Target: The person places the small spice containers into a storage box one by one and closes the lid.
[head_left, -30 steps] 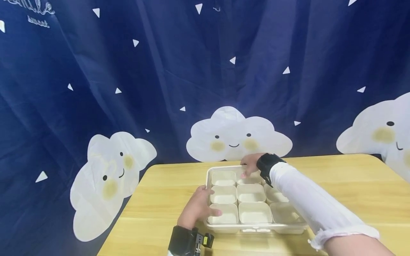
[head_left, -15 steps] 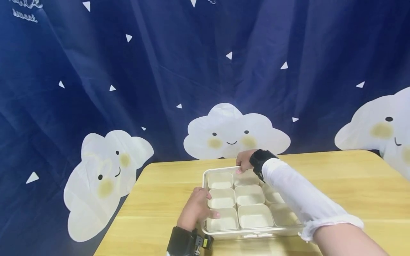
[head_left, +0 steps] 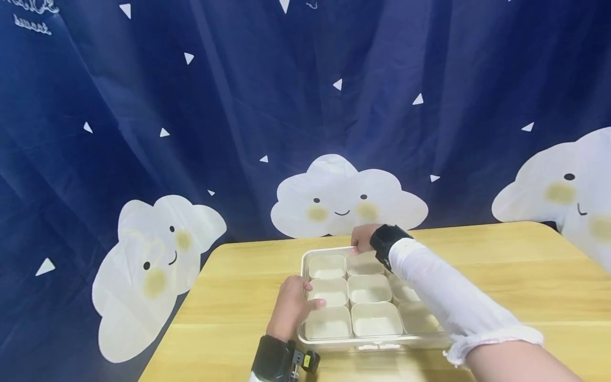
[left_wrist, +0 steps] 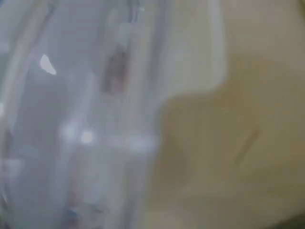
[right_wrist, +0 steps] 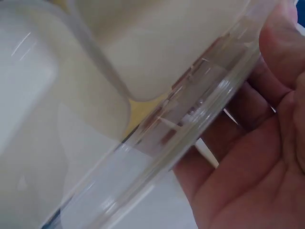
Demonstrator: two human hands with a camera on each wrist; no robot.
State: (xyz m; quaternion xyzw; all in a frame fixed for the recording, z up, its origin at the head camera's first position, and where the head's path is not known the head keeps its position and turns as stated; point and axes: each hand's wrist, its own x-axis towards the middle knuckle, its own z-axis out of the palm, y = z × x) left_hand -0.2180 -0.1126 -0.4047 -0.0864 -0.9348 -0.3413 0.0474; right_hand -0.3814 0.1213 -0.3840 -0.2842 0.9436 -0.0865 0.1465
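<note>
A clear box with a pale rim (head_left: 334, 347) and a white front latch (head_left: 378, 347) sits before me. Rows of cream compartment cups (head_left: 377, 318) show inside it, with nothing seen in those in view. At the left edge, my left hand (head_left: 292, 305) holds the box, thumb over the top. The right hand (head_left: 364, 237) grips the far edge. In the right wrist view, the right hand (right_wrist: 252, 157) has its thumb above the clear rim (right_wrist: 209, 119) and fingers beneath. Blur fills the left wrist view, where only a clear wall (left_wrist: 138, 95) shows. My right forearm hides the box's right side.
The box is on a light wooden table (head_left: 238, 297). Behind the table hangs a dark blue curtain (head_left: 238, 106) printed with clouds and triangles. Black camera straps (head_left: 272, 358) are on both wrists.
My right hand has moved from over the far cups back to the far rim. The left hand has slid slightly away from me along the left edge. The view has shifted a little.
</note>
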